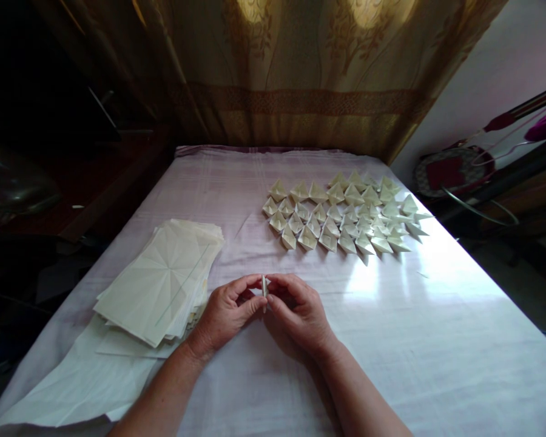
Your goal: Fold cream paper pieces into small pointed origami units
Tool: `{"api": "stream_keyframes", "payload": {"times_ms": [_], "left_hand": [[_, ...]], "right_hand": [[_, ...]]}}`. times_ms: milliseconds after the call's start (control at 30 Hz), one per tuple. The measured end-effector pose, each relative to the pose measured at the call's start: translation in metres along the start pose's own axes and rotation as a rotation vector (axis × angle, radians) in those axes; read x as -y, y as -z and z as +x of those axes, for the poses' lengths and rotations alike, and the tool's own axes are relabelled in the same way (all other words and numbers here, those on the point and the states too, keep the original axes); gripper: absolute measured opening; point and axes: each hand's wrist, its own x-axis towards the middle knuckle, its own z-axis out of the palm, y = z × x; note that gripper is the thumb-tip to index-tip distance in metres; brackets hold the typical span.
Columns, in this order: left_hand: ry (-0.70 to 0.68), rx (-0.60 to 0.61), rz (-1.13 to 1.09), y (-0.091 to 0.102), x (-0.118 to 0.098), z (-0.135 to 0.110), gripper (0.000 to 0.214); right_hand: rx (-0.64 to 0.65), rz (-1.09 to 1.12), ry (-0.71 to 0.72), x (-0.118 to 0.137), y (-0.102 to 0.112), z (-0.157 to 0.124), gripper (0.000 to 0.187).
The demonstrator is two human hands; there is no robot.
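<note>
Between my two hands, over the near middle of the table, is a small folded piece of paper (pixel 264 287), seen nearly edge-on. My left hand (pixel 230 309) pinches it from the left with thumb and fingertips. From the other side, my right hand (pixel 303 309) grips it the same way, and the fingertips of both hands almost meet. Much of the paper is hidden by the fingers. Just left of my left hand lies a stack of creased paper sheets (pixel 164 279), the top one marked with radiating folds and a green line. Several folded paper boats (pixel 330 233) stand in rows beyond my right hand.
A pale checked cloth (pixel 391 352) covers the table. Loose white paper (pixel 82 376) lies under the stack at the left. A patterned curtain (pixel 291 73) hangs behind the far edge. Dark furniture (pixel 131 164) stands left, and a bag (pixel 455 170) is at the right.
</note>
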Motion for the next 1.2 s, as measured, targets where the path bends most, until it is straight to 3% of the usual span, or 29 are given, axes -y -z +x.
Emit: {"api": "stream_keyframes", "payload": {"times_ms": [433,733,833,1033,1200], "left_hand": [[0.002,-0.038,-0.006,0.003,0.005,0.001,0.030],[-0.098,-0.081,0.155,-0.001,0.000,0.000,0.028],[-0.170,-0.130,0.292,-0.004,0.005,-0.001,0.029],[-0.457,-0.224,0.585,-0.008,0.011,-0.003,0.027],[-0.537,-0.218,0.766,-0.006,0.007,-0.003,0.027]], "right_hand": [[0.055,0.106,-0.104,0.001,-0.002,-0.002,0.015],[0.012,-0.016,-0.037,0.001,-0.004,0.000,0.017],[-0.034,-0.093,0.009,0.000,-0.007,-0.002,0.019],[-0.048,-0.276,0.001,-0.002,-0.010,-0.005,0.022],[-0.031,-0.391,0.004,-0.007,-0.009,-0.006,0.021]]}}
